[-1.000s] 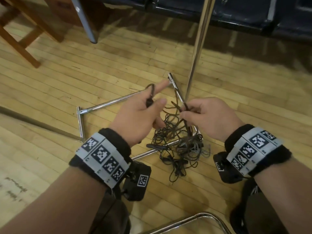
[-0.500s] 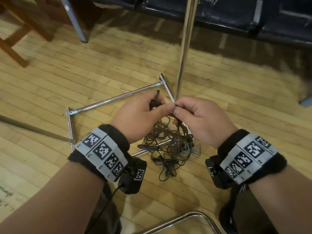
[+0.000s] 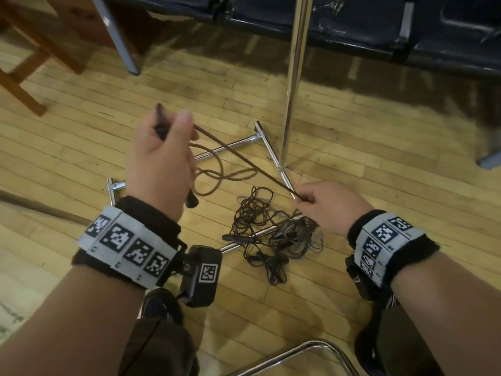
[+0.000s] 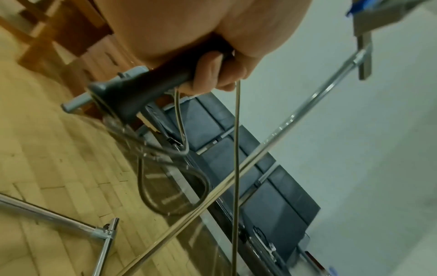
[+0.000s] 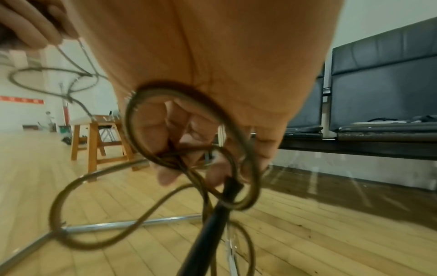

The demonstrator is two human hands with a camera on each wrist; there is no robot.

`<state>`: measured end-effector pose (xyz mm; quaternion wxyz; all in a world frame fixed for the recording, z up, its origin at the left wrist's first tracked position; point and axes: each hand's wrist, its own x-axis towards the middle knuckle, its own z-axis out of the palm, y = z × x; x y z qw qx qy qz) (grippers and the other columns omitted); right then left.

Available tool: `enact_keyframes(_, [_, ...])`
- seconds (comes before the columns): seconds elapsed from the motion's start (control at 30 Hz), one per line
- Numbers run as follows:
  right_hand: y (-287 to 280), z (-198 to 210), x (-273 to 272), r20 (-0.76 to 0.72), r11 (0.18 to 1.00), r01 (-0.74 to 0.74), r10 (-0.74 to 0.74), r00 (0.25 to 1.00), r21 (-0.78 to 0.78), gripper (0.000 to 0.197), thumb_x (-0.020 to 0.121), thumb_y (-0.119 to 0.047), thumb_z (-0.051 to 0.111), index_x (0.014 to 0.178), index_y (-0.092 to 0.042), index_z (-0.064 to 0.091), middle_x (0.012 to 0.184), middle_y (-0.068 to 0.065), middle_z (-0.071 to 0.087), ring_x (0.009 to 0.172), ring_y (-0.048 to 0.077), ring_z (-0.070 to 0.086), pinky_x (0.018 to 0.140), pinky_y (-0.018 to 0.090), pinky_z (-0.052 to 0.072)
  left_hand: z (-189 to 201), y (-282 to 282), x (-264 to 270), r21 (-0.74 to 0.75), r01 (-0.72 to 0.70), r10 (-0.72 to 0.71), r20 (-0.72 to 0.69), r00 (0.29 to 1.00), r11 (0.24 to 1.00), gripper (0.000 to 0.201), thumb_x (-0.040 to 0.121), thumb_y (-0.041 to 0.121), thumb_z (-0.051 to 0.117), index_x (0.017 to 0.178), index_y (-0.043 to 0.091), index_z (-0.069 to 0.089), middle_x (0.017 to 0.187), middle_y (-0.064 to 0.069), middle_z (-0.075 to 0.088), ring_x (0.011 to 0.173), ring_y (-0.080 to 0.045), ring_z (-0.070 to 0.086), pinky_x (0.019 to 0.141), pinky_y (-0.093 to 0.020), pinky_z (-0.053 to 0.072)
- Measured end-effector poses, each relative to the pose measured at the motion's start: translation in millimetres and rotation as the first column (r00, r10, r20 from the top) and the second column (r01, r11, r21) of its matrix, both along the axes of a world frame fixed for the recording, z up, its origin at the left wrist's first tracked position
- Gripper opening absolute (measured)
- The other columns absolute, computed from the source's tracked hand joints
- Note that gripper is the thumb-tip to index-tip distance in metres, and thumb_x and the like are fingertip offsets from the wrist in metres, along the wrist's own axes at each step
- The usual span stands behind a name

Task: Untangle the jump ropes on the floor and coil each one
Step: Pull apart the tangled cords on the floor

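Observation:
My left hand (image 3: pixel 173 131) is raised and grips a dark jump-rope handle (image 4: pixel 141 84). From it a brown rope (image 3: pixel 244 161) runs taut down to my right hand (image 3: pixel 311 198), which pinches it between thumb and fingers. A slack loop (image 3: pixel 217 172) of the same rope hangs below the left hand. The tangled pile of dark ropes (image 3: pixel 271 234) lies on the wooden floor just under the right hand, with a black handle (image 3: pixel 238 238) sticking out. In the right wrist view, rope loops (image 5: pixel 189 130) and a black handle (image 5: pixel 212 224) hang in front of the palm.
A chrome stand frame (image 3: pixel 230 145) lies around the pile, with its upright pole (image 3: pixel 294 77) right behind. Dark bench seats (image 3: pixel 352 20) line the back. A wooden stool (image 3: pixel 24 85) and a grey leg (image 3: pixel 119 42) stand at the left. A chrome tube (image 3: pixel 311 348) curves near my feet.
My hands were close together above the pile. The left hand has since lifted up and left with the handle, drawing a length of rope taut, while the right hand dropped down and right.

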<state>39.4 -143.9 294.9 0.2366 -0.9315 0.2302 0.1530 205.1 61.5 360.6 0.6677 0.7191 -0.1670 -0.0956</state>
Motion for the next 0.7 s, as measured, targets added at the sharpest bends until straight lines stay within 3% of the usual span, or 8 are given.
enact_keyframes(0.13, [-4.3, -12.5, -3.6, -0.328, 0.996, -0.035, 0.007, 0.945, -0.08, 0.031, 0.107, -0.039, 0.041, 0.085, -0.029, 0.06, 0.083, -0.004, 0.063, 0.083, 0.018, 0.061, 0.085, 0.04, 0.053, -2.4, 19.6, 25.8, -0.059, -0.301, 0.294, -0.107, 0.95, 0.952, 0.02, 0.096, 0.045, 0.062, 0.077, 0.043, 0.067, 0.077, 0.009, 0.069, 0.05, -0.01, 0.052, 0.043, -0.027, 0.042])
enact_keyframes(0.17, [-4.4, -14.2, -3.3, -0.324, 0.998, -0.024, 0.004, 0.946, -0.058, 0.031, 0.107, -0.038, 0.041, 0.085, -0.027, 0.06, 0.084, -0.003, 0.063, 0.081, 0.018, 0.06, 0.08, 0.038, 0.053, -4.4, 24.3, 31.3, -0.009, -0.331, 0.328, -0.121, 0.937, 0.943, 0.014, 0.095, 0.046, 0.062, 0.087, 0.038, 0.07, 0.081, 0.011, 0.073, 0.05, -0.01, 0.054, 0.043, -0.028, 0.043])
enact_keyframes(0.23, [-3.2, -12.5, 0.8, -0.217, 1.0, 0.02, -0.021, 0.976, -0.008, 0.034, 0.107, -0.037, 0.041, 0.086, -0.02, 0.062, 0.08, 0.0, 0.063, 0.074, 0.018, 0.059, 0.065, 0.034, 0.047, -11.5, 31.6, 37.3, 0.155, -0.299, 0.318, -0.119, 0.941, 0.942, 0.028, 0.095, 0.048, 0.061, 0.117, 0.034, 0.07, 0.094, 0.017, 0.074, 0.054, -0.009, 0.061, 0.047, -0.028, 0.047])
enact_keyframes(0.3, [1.5, -4.2, 7.7, -0.068, 0.998, 0.054, -0.051, 0.996, 0.04, 0.038, 0.107, -0.04, 0.04, 0.087, -0.019, 0.064, 0.076, -0.003, 0.062, 0.069, 0.015, 0.057, 0.058, 0.032, 0.041, -16.8, 34.3, 32.7, 0.294, -0.164, 0.202, -0.102, 0.974, 0.942, 0.037, 0.097, 0.049, 0.06, 0.134, 0.046, 0.063, 0.106, 0.019, 0.071, 0.059, -0.007, 0.065, 0.052, -0.027, 0.052])
enact_keyframes(0.37, [10.5, 7.5, 14.3, 0.062, 0.995, 0.039, -0.045, 0.997, 0.089, 0.04, 0.106, -0.045, 0.039, 0.086, -0.021, 0.064, 0.074, -0.005, 0.062, 0.065, 0.011, 0.056, 0.057, 0.031, 0.041, -17.1, 31.5, 19.5, 0.365, 0.066, -0.029, -0.106, 0.994, 0.929, 0.034, 0.1, 0.048, 0.06, 0.133, 0.055, 0.061, 0.106, 0.022, 0.072, 0.059, -0.006, 0.064, 0.056, -0.029, 0.055])
enact_keyframes(0.5, [34.1, 27.6, 17.9, 0.166, 0.981, -0.037, 0.005, 0.986, 0.192, 0.041, 0.099, -0.055, 0.037, 0.087, -0.026, 0.063, 0.074, -0.006, 0.064, 0.07, 0.001, 0.058, 0.056, 0.029, 0.043, -9.6, 14.9, -11.3, 0.433, 0.494, -0.49, -0.13, 0.862, 0.754, 0.034, 0.105, 0.045, 0.056, 0.136, 0.059, 0.057, 0.067, 0.022, 0.066, 0.051, -0.003, 0.057, 0.049, -0.019, 0.048])
enact_keyframes(0.6, [41.6, 34.4, 16.8, 0.2, 0.969, -0.094, 0.047, 0.979, 0.23, 0.035, 0.1, -0.051, 0.04, 0.087, -0.028, 0.063, 0.08, -0.006, 0.067, 0.072, 0.007, 0.06, 0.064, 0.033, 0.052, -10.5, 2.9, -24.3, 0.458, 0.607, -0.6, -0.184, 0.779, 0.649, 0.039, 0.106, 0.037, 0.058, 0.142, 0.052, 0.056, 0.076, 0.023, 0.071, 0.048, -0.001, 0.054, 0.04, -0.013, 0.04])
enact_keyframes(0.7, [39.4, 36.3, 14.5, 0.24, 0.962, -0.112, 0.051, 0.97, 0.249, 0.032, 0.1, -0.047, 0.041, 0.083, -0.029, 0.061, 0.076, -0.007, 0.064, 0.074, 0.008, 0.059, 0.063, 0.032, 0.05, -13.4, -4.6, -25.4, 0.481, 0.613, -0.606, -0.194, 0.771, 0.627, 0.039, 0.104, 0.041, 0.061, 0.141, 0.052, 0.056, 0.096, 0.002, 0.076, 0.054, -0.01, 0.057, 0.041, -0.03, 0.044])
